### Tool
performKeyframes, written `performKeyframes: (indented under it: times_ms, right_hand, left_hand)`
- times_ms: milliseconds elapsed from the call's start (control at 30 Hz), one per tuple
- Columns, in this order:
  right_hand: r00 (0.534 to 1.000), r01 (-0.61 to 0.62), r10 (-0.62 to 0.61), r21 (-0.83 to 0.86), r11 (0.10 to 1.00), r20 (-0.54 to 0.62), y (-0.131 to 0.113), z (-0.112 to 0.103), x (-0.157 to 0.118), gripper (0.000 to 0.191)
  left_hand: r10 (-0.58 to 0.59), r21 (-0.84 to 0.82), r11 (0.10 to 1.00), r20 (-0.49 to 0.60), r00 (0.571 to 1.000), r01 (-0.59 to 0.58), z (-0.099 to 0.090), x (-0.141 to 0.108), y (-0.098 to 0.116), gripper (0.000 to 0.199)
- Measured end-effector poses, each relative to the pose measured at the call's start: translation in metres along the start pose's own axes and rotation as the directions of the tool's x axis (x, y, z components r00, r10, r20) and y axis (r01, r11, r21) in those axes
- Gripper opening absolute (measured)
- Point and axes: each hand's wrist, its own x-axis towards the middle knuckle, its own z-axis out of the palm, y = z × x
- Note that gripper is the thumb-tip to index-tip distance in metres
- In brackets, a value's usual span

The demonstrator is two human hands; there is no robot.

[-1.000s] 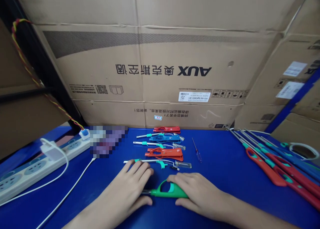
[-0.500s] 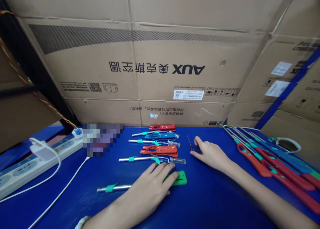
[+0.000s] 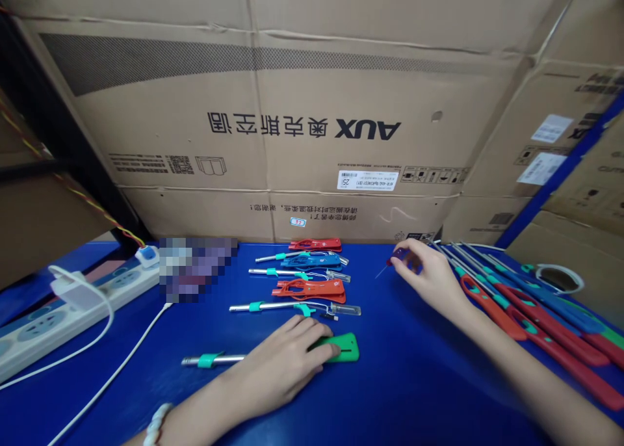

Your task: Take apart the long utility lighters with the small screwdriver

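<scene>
My left hand (image 3: 287,358) is closed over a green long-nosed gas lighter (image 3: 346,347) lying on the blue table. The lighter's metal tube (image 3: 229,359) with a teal trigger piece sticks out left of my wrist. In my right hand (image 3: 429,274) is a small screwdriver (image 3: 398,256), raised over the table, its thin shaft slanting down to the left. Beyond my left hand lie taken-apart lighters: an orange casing (image 3: 312,290), a blue casing (image 3: 312,261) and a red casing (image 3: 316,244). Beside them are metal tubes with clear fuel tanks (image 3: 346,309) and thin wires.
Several whole lighters (image 3: 550,322) in red, orange, blue and green lie at the right. A white power strip (image 3: 92,293) with a charger (image 3: 75,283) and cables runs along the left. A tape roll (image 3: 560,278) sits far right. Cardboard (image 3: 292,75) walls the back.
My right hand has picked up the screwdriver from the table and lifted it slightly to the right. My left hand stays on the green lighter.
</scene>
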Motion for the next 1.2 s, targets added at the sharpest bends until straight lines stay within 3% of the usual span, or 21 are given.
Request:
performKeyframes:
  times_ms: [100,200,367,1200]
  right_hand:
    - [0.996,0.026,-0.065,0.501,0.865,0.060,-0.017,0.002,-0.010,0.015]
    - [0.971,0.045,-0.180,0.618,0.785,0.157,-0.035,0.005,-0.022,0.012]
    - [0.933,0.117,-0.302,0.628,0.769,0.195,-0.045,0.010,-0.033,0.009]
    - [0.916,0.285,-0.383,0.473,0.834,0.122,-0.049,0.014,-0.039,0.007]
  left_hand:
    - [-0.009,-0.018,1.000,0.011,1.000,0.009,0.000,0.000,-0.001,0.029]
    - [-0.010,-0.027,1.000,0.005,1.000,0.010,0.001,0.000,-0.002,0.029]
    - [-0.007,-0.028,1.000,-0.013,1.000,0.007,0.003,-0.001,-0.003,0.028]
    - [0.012,0.015,1.000,-0.004,1.000,-0.012,0.004,-0.001,0.000,0.034]
